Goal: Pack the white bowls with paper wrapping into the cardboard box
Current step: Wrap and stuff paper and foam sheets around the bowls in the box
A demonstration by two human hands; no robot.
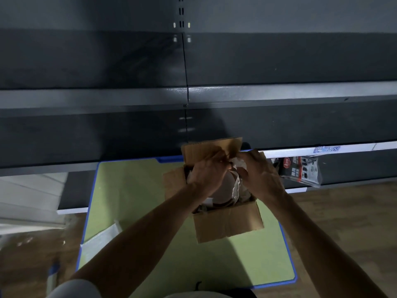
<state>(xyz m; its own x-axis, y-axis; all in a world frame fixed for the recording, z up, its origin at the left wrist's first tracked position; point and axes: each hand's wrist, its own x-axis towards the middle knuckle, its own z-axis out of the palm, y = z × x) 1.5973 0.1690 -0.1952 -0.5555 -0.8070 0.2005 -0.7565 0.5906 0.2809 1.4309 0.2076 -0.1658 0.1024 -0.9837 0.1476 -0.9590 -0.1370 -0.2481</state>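
A white bowl [223, 186] lies inside the open cardboard box [227, 224], paper wrapping [237, 183] against it. Our left hand [206, 171] and right hand [260, 173] each pinch the paper above it, probably tucking padding round the bowl. A green mat [139, 201] lies beneath.

left arm: bare from the left grip [206, 171] back to a short pale-grey sleeve [75, 289] at the upper arm | right arm: bare from the right grip [261, 175] back to the frame edge | torso: pale garment [206, 295], well behind both grips
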